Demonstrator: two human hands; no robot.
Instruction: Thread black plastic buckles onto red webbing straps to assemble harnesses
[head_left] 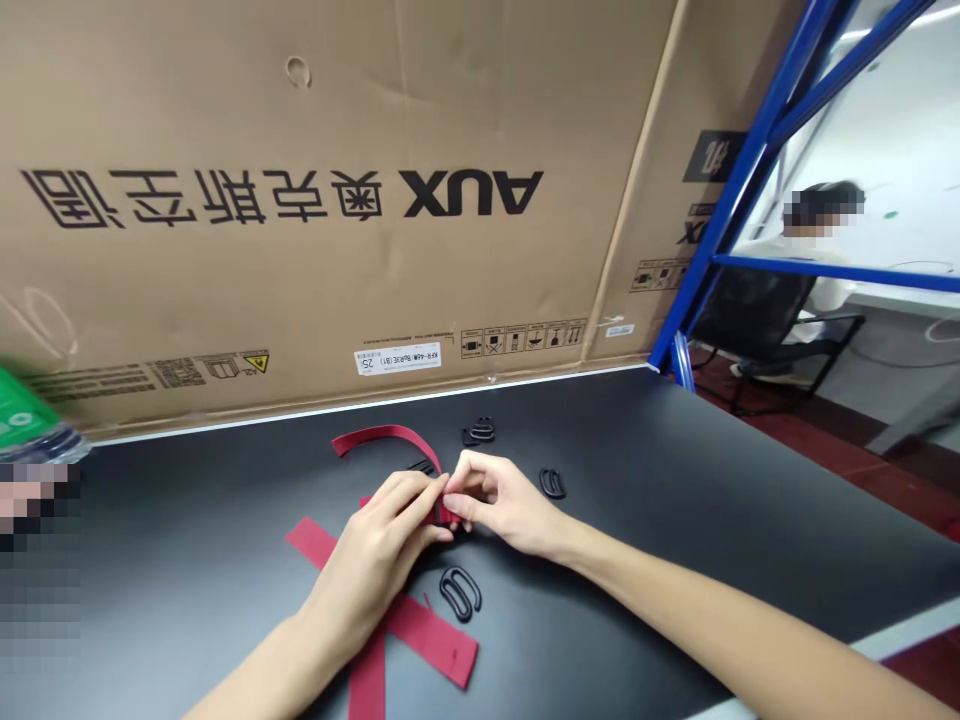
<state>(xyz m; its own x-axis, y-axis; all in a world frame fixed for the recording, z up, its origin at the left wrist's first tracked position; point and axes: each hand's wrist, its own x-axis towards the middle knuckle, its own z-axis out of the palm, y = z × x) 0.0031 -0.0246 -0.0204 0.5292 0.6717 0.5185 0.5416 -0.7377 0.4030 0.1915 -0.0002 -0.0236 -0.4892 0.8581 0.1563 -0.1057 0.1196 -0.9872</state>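
Observation:
Both hands meet over the black tabletop [600,450], fingertips nearly touching. My left hand [382,540] is closed on a red strap, its fingers bent around the strap's left side. From the right, my right hand [502,500] pinches the same red strap [390,432], whose narrow end curves away behind the hands. A dark piece shows under the fingertips, mostly hidden. Crossed red strips [431,640] lie beneath and beside my left hand. One black hook buckle [460,594] rests in front of the hands; others [552,483] lie to the right and behind.
A large cardboard box [300,270] stands along the table's back edge. Blue metal shelving [720,240] rises at the right rear. Beyond it a person sits on a black chair [757,310]. A green package [26,415] is at the far left.

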